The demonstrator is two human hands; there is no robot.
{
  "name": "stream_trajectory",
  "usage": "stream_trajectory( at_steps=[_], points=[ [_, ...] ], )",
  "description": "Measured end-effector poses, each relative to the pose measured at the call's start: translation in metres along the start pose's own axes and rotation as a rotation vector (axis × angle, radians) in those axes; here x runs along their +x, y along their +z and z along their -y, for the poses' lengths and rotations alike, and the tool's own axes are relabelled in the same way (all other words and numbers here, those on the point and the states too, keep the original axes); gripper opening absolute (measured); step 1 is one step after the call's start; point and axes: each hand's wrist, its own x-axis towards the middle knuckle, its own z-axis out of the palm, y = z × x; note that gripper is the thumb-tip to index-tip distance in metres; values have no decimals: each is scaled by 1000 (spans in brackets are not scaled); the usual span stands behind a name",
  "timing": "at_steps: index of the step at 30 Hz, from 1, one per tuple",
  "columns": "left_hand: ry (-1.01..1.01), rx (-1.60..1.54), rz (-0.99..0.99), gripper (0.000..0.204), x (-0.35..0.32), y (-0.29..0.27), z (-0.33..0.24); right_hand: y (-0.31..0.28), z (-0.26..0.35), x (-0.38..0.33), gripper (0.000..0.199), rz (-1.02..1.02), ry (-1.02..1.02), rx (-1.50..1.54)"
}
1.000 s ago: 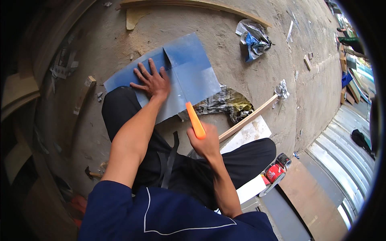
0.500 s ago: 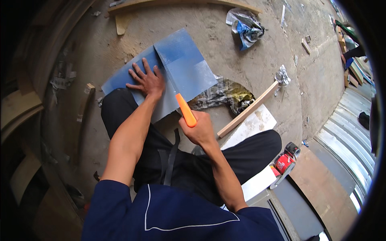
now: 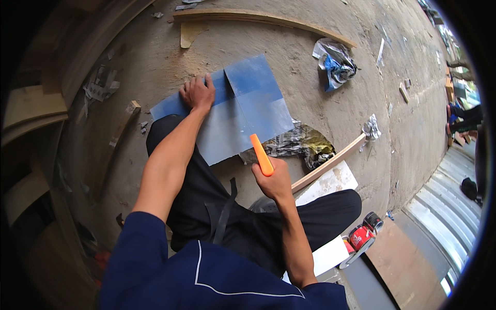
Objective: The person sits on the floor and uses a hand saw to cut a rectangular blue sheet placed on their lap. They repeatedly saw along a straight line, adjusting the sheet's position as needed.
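A blue-and-grey flat sheet (image 3: 258,111) lies tilted in front of me, its near left part against my left thigh. A dark slit runs from its far edge, narrowing to a thin line toward me. My left hand (image 3: 199,94) is on the far left edge, fingers curled over it and thumb beside the slit. My right hand (image 3: 274,180) is closed around the orange handle (image 3: 262,156) of what looks like a hand saw, at the sheet's near edge. Its blade lines up with the slit, seen edge-on and barely visible.
Crumpled foil-like wrapping (image 3: 305,142) lies beyond the sheet's right corner, beside a wooden strip (image 3: 330,161) and a white board (image 3: 333,183). Tape rolls (image 3: 361,237) stand by my right knee. A long wooden batten (image 3: 268,18) and crumpled paper (image 3: 338,67) lie farther off. People's legs show far right.
My left hand has gone from lying spread on the sheet to curling over its far edge. The right hand still grips the orange handle. The whole view has shifted slightly.
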Motion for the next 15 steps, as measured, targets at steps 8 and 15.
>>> stream_trajectory(
  at_steps=[8,15],
  points=[
    [-35,28,158,55,15,2,-5,-1,19,-17,24,-18,65,-68],
    [-87,-49,271,57,16,5,-8,2,34,-23,22,-45,107,-112]
  ],
)
